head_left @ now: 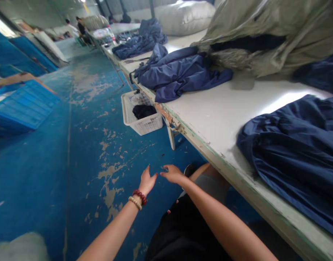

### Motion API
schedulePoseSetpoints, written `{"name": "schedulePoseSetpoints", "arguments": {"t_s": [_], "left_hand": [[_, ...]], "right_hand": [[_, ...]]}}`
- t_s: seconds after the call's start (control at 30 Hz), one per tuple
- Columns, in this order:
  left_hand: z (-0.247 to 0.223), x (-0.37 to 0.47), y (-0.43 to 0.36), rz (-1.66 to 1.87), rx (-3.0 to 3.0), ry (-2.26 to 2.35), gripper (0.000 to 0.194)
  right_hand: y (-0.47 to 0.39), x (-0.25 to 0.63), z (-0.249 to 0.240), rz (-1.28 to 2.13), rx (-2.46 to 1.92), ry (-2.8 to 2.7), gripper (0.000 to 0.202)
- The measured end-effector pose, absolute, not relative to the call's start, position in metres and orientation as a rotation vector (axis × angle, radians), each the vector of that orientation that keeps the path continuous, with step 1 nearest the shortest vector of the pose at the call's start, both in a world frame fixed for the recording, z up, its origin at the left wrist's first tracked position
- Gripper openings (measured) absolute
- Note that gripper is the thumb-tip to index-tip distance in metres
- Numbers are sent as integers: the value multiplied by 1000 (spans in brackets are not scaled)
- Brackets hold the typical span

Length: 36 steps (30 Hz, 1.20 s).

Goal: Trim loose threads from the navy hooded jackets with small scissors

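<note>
My left hand [148,181], with red and pale bead bracelets [138,198] at the wrist, is held over the blue floor with thumb and fingers apart. Facing it closely is my right hand [172,174], its fingers slightly bent and the thumb apart. Nothing shows in either hand, and they do not touch each other. To their right runs a long white table [207,119] with a worn edge. Dark blue fabric [294,145] lies on its near part, and another blue garment [180,70] is heaped farther along, hanging a little over the edge.
A white plastic basket [146,127] holding dark cloth stands on the floor beside a table leg [170,136]. Big olive-grey sacking [264,32] and a pale stuffed bag [186,16] rest on the table. On the left is a blue crate [25,103]. People [79,26] are far back.
</note>
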<state>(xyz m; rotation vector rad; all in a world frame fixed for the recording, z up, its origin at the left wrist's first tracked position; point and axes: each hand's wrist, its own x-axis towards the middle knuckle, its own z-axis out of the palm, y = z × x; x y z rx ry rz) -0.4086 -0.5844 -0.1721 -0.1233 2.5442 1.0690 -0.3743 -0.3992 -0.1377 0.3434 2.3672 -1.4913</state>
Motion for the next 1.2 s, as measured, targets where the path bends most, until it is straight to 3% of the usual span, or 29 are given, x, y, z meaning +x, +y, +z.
{"name": "schedulePoseSetpoints", "arguments": {"t_s": [0.17, 0.3, 0.4, 0.5, 0.7, 0.8, 0.9, 1.0, 1.07, 1.13, 1.2], "left_hand": [[-124, -391, -503, 1404, 443, 2365, 44], [-63, -349, -433, 1568, 888, 2238, 32], [-25, -317, -390, 1631, 1156, 2024, 22], [0, -306, -347, 1614, 1294, 1825, 19], [35, -314, -260, 1459, 1703, 1970, 15], [46, -314, -223, 1244, 2051, 1969, 20], [45, -320, -191, 965, 2297, 1990, 36], [32, -336, -164, 737, 2347, 2108, 51], [21, -347, -153, 650, 2296, 2143, 58], [12, -356, -147, 645, 2212, 2142, 64], [6, -361, -147, 703, 2126, 2150, 65]], "right_hand": [[-350, -332, -108, -1708, 566, 2438, 32], [-298, -246, -68, -2019, 776, 2460, 26], [-273, -161, -38, -2217, 922, 2419, 31], [-256, -79, -19, -2178, 1267, 2433, 41], [-223, 33, -10, -1736, 2157, 2615, 42], [-206, 65, 0, -1327, 2437, 2750, 44], [-181, 90, 18, -787, 2735, 2784, 47], [-143, 110, 32, -124, 2822, 2752, 52], [-117, 120, 31, 138, 2781, 2639, 63], [-97, 127, 21, 161, 2723, 2503, 72], [-86, 133, 8, 76, 2658, 2400, 66]]}}
